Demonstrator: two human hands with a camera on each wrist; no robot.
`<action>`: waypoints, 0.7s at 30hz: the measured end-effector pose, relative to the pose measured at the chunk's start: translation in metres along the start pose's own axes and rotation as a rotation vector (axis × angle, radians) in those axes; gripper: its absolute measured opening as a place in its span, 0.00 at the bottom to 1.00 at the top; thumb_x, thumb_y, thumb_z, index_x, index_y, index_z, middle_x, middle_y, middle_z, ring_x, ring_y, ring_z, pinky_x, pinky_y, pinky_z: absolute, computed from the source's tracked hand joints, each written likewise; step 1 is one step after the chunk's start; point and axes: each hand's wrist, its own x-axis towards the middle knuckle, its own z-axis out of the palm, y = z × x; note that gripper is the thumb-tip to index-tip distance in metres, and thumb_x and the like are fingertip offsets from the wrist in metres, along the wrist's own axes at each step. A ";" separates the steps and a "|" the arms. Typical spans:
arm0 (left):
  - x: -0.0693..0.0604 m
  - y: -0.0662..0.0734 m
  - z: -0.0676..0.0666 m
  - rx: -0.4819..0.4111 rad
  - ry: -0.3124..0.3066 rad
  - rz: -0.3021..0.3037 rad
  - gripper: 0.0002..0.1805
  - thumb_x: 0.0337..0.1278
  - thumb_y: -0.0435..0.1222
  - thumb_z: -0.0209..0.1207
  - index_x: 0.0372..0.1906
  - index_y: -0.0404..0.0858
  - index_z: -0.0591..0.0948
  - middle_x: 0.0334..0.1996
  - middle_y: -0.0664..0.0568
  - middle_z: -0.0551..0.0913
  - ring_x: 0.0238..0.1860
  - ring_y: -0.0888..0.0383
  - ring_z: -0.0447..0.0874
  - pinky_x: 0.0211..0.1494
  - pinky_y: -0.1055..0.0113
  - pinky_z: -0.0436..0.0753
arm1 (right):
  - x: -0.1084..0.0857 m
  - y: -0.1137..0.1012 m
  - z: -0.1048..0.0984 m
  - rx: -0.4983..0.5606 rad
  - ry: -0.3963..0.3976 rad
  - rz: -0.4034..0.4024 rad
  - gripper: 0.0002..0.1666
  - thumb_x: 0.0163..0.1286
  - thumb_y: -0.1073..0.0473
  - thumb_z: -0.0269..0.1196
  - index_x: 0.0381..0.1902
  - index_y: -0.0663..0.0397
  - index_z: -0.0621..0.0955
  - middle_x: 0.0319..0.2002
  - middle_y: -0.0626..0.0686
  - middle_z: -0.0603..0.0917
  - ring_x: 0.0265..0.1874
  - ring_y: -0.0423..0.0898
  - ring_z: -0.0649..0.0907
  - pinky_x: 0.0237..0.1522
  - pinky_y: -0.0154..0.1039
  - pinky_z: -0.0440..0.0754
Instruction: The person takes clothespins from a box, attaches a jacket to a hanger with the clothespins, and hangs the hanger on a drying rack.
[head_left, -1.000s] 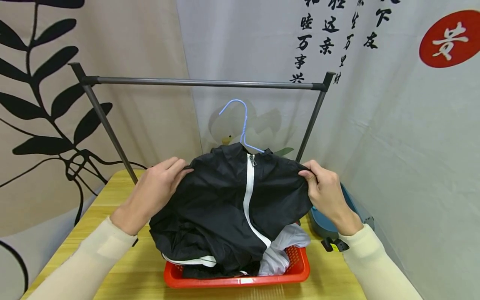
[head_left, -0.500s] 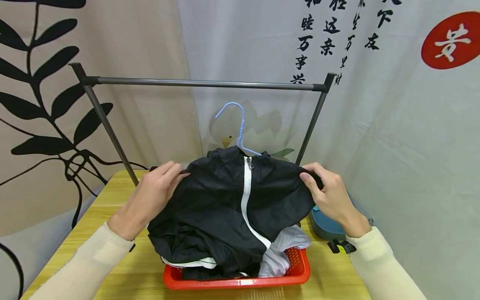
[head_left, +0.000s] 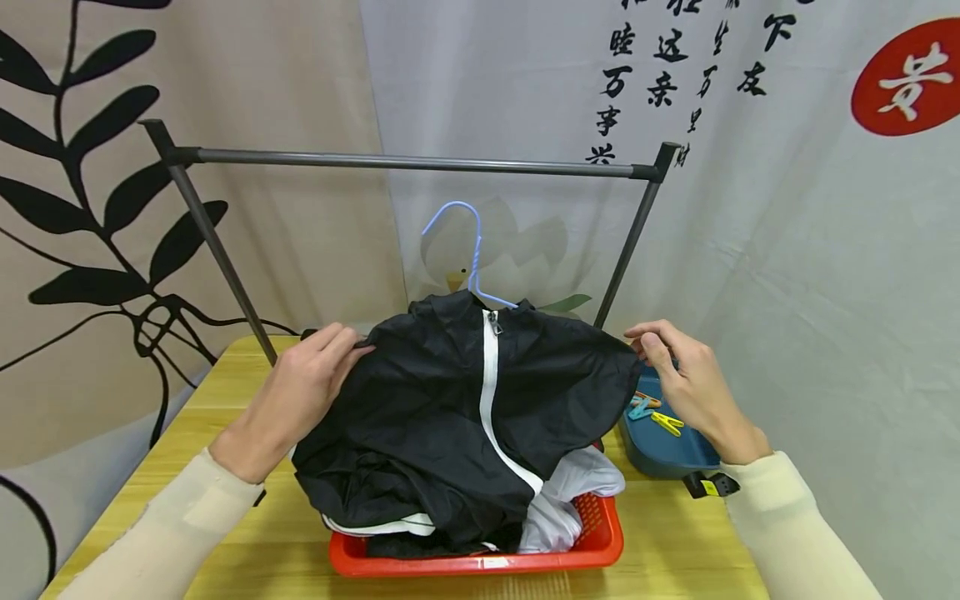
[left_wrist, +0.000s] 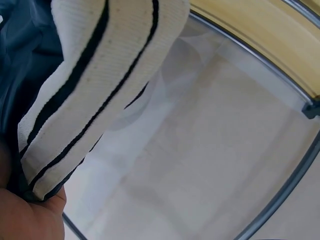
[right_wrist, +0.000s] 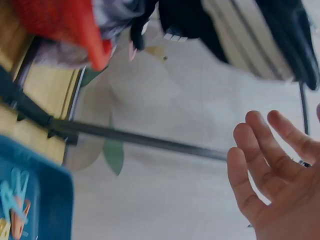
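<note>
A black jacket (head_left: 435, 400) with a white zip strip is held up on a blue wire hanger (head_left: 476, 242), whose hook rises from the collar. At its left shoulder edge in the head view, the left hand (head_left: 300, 383) pinches the cloth; the left wrist view has that hand (left_wrist: 30, 215) against the jacket's striped trim (left_wrist: 100, 85). The right hand (head_left: 690, 383) is just off the other shoulder, fingers loosely bent and holding nothing. In the right wrist view the right hand (right_wrist: 280, 180) has its fingers spread apart from the cloth.
Below the jacket is a red basket (head_left: 480, 567) with grey cloth (head_left: 555, 517). A grey rack bar (head_left: 412, 163) stands behind on slanted posts. To the right, a blue bin (head_left: 660, 454) holds several clothespins (head_left: 666, 423), on the wooden table (head_left: 240, 533).
The right hand has let go of the jacket's shoulder and moved right, uncovering the clothespins. The jacket and hanger have shifted slightly left, with the left hand still gripping.
</note>
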 end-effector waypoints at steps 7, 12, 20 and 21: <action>-0.005 -0.004 -0.003 0.008 -0.003 -0.006 0.16 0.65 0.19 0.77 0.48 0.33 0.83 0.38 0.47 0.82 0.32 0.57 0.81 0.33 0.59 0.88 | -0.007 0.023 -0.004 -0.073 -0.085 0.095 0.16 0.96 0.55 0.57 0.64 0.52 0.90 0.49 0.55 0.96 0.47 0.50 0.92 0.51 0.23 0.81; -0.008 -0.006 -0.005 0.008 -0.006 -0.007 0.16 0.65 0.18 0.76 0.50 0.33 0.84 0.39 0.47 0.83 0.32 0.57 0.82 0.34 0.59 0.89 | -0.012 0.045 -0.004 -0.141 -0.169 0.142 0.14 0.93 0.54 0.64 0.64 0.52 0.90 0.53 0.55 0.96 0.47 0.52 0.91 0.48 0.32 0.87; -0.010 -0.007 -0.007 0.010 -0.008 -0.005 0.16 0.65 0.18 0.76 0.50 0.33 0.83 0.38 0.47 0.83 0.32 0.57 0.82 0.34 0.59 0.89 | -0.019 0.074 0.003 -0.220 -0.367 0.137 0.15 0.85 0.54 0.74 0.61 0.56 0.90 0.55 0.58 0.93 0.49 0.55 0.91 0.52 0.53 0.93; -0.010 -0.007 -0.007 0.006 -0.007 -0.004 0.16 0.65 0.18 0.76 0.50 0.33 0.83 0.39 0.47 0.83 0.32 0.57 0.83 0.34 0.59 0.89 | -0.019 0.076 0.004 -0.229 -0.400 0.141 0.16 0.84 0.54 0.75 0.61 0.56 0.89 0.56 0.59 0.93 0.50 0.55 0.91 0.53 0.57 0.93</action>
